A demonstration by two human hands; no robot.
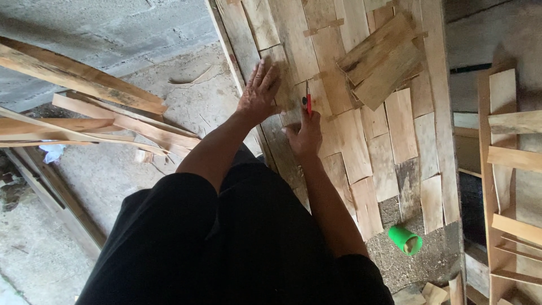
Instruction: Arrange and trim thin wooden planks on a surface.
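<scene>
On the wooden slats [350,141], left hand [259,90] lies flat — right hand [304,135] grips a red tool [308,99].

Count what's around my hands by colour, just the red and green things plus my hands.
Red: 1, the red-handled tool in the right hand
Green: 1, the green cup on the ground
Hands: 2, the left hand flat on a wooden slat
Total: 4

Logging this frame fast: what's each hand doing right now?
Left hand: open, pressed flat on a wooden slat.
Right hand: closed, fingers gripping a red-handled tool.
</scene>
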